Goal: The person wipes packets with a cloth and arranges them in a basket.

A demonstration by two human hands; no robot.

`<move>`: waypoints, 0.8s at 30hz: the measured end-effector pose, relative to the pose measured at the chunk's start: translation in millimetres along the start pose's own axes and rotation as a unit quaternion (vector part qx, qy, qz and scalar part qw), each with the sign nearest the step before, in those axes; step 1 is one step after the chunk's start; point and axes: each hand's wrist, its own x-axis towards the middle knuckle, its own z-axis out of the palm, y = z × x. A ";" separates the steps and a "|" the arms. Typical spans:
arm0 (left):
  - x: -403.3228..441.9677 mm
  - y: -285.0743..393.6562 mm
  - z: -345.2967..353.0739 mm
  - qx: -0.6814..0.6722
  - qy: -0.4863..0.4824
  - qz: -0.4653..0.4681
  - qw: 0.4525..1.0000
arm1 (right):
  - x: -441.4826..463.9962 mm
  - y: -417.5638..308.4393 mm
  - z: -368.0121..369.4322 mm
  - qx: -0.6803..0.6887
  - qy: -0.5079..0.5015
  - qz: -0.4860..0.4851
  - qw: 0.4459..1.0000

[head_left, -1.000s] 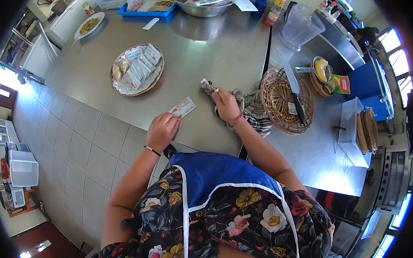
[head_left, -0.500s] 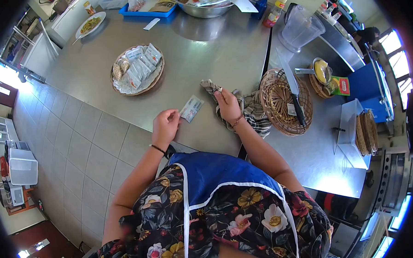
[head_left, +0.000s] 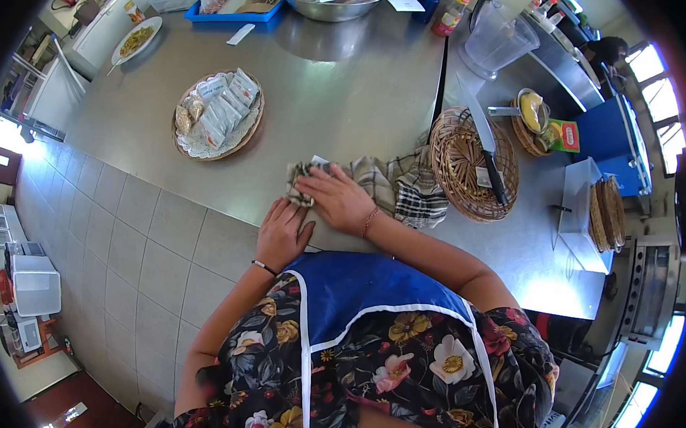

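Observation:
My right hand (head_left: 344, 202) lies palm down on one end of a checked cloth (head_left: 372, 178), its fingers stretched over the fabric. The cloth runs right, to the wicker basket. Close beside it, my left hand (head_left: 282, 230) rests at the table edge, fingertips touching the cloth's left end. A small packet (head_left: 319, 161) shows only a pale corner behind the cloth; the rest is covered. Further up and left, a round basket (head_left: 258, 120) with a doily holds several silvery packets (head_left: 226, 110) and two small bags of grains (head_left: 183, 118).
To the right are a wicker basket (head_left: 451, 201) with a large knife (head_left: 494, 178) across it, a clear pitcher (head_left: 496, 43) and a lidless plastic bin (head_left: 576, 196). A noodle plate (head_left: 136, 41), blue tray (head_left: 235, 18), steel bowl (head_left: 332, 10) and bottles (head_left: 451, 14) stand at the back.
My right hand has moved left, drawing the cloth over the packet, which was uncovered before. The packet was flipped over earlier. My left hand has let go of it and now touches the cloth.

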 end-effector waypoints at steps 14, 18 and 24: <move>2.9 2.4 1.8 0.011 0.015 -0.009 1.000 | -1.4 9.4 2.8 0.014 0.038 0.000 0.999; 21.4 10.2 -6.4 0.005 0.030 -0.017 0.999 | 14.9 67.5 1.5 0.053 0.142 0.093 0.984; 48.1 -0.1 -2.4 0.060 -0.022 -0.038 0.997 | 4.7 65.8 -34.3 0.369 0.199 0.336 0.843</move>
